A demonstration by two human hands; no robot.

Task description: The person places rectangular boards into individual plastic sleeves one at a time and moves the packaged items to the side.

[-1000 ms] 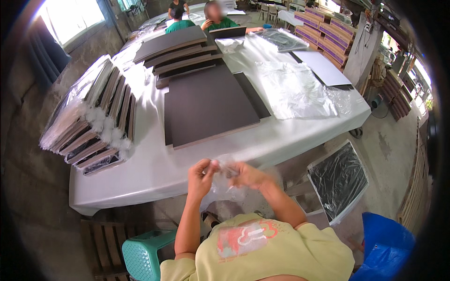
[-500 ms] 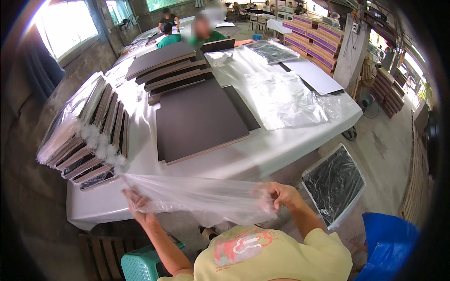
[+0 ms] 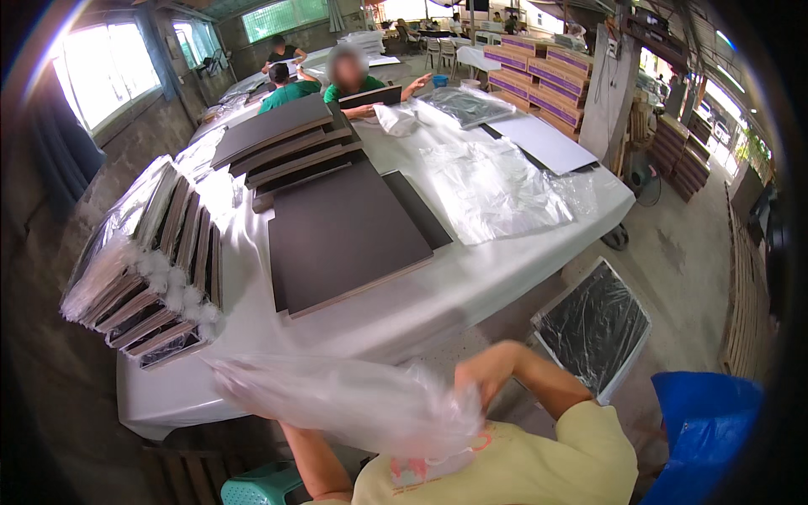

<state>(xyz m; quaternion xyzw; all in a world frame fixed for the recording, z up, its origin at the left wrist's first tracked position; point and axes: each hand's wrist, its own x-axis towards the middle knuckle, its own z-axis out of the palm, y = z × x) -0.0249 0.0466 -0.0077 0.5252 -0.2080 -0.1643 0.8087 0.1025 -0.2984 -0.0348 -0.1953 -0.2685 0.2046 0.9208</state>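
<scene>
A clear plastic bag (image 3: 345, 400), smeared by motion, stretches between my hands in front of my chest, off the near edge of the table. My right hand (image 3: 481, 379) grips the bag's right end, its fingertips partly hidden in the plastic. Behind the film at the other end is my left hand (image 3: 261, 406); its fingers cannot be made out. Beyond the bag, a stack of dark flat panels (image 3: 345, 227) lies on the white-covered table (image 3: 370, 324). To the left, several plastic-wrapped panels (image 3: 156, 261) lean in a row.
Loose clear plastic sheets (image 3: 488, 189) and a white board (image 3: 543, 141) lie at the table's right. A wrapped dark panel (image 3: 594, 324) sits low beside the table. Near me are a green stool (image 3: 261, 486) and blue sheeting (image 3: 703, 429). A co-worker (image 3: 353, 80) handles a panel opposite.
My right hand has moved down and slightly left, and the bag has dropped and bunched. The left hand has gone behind the plastic. Across the table, the co-worker has raised a hand.
</scene>
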